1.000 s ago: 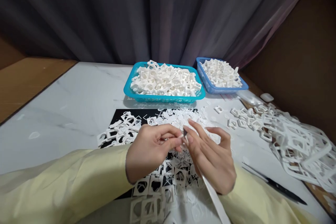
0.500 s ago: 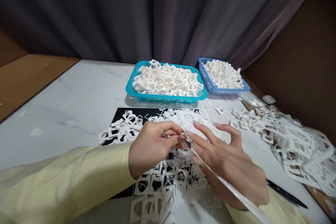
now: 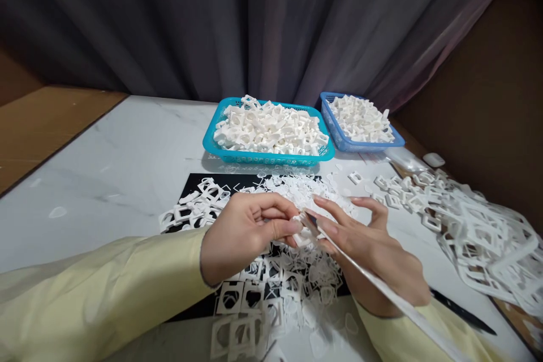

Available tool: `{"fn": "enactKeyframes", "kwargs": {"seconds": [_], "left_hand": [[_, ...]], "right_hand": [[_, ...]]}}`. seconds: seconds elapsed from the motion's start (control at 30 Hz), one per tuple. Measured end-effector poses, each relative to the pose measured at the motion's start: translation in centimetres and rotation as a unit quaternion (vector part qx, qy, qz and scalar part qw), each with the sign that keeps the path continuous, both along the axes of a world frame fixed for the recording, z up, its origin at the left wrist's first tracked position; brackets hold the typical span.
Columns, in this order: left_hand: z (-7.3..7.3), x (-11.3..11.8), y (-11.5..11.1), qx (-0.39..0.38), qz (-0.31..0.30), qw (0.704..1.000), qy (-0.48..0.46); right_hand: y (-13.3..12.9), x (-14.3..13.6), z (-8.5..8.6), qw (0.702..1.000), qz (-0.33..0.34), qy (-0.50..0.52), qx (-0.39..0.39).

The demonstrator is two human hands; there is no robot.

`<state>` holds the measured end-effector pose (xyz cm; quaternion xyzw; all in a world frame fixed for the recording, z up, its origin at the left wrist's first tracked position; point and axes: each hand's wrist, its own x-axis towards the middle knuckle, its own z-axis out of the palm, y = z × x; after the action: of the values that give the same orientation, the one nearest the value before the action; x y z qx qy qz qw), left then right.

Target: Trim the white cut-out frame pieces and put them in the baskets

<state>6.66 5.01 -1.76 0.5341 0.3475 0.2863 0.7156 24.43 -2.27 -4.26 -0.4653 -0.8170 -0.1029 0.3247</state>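
Note:
My left hand (image 3: 250, 232) pinches a small white plastic piece (image 3: 304, 236) between thumb and fingers, above the middle of a black mat (image 3: 197, 181). Beside it, my right hand (image 3: 373, 254) grips a long thin white tool (image 3: 382, 288) whose dark, flat tip touches or nearly touches the piece. Two of its fingers stretch forward past the tool. Under both hands lie many thin white scraps (image 3: 297, 189). Square white pieces with cut-out middles (image 3: 231, 298) are at the mat's front edge, and more white frames (image 3: 199, 209) sit at its left.
A teal basket (image 3: 271, 159) and a blue basket (image 3: 369, 147), both heaped with white pieces, stand at the back. On the right lie loose white pieces (image 3: 394, 201), a pile of white frames (image 3: 492, 243) and a black pen-like object (image 3: 462, 312).
The white piece now shows more clearly between the hands. My left hand has shifted slightly left, and my right hand has drawn slightly back and turned, with the tool tip now visible.

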Motion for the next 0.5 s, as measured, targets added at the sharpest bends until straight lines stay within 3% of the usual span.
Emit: {"fn": "enactKeyframes", "kwargs": {"seconds": [0.17,0.5], "left_hand": [[0.2,0.0,-0.1,0.014,0.005,1.0,-0.005],[-0.2,-0.1,-0.1,0.008,-0.001,1.0,0.014]], "right_hand": [[0.1,0.1,1.3,0.995,0.058,0.074,-0.034],[0.2,0.0,2.1,0.999,0.038,-0.002,-0.029]]}}
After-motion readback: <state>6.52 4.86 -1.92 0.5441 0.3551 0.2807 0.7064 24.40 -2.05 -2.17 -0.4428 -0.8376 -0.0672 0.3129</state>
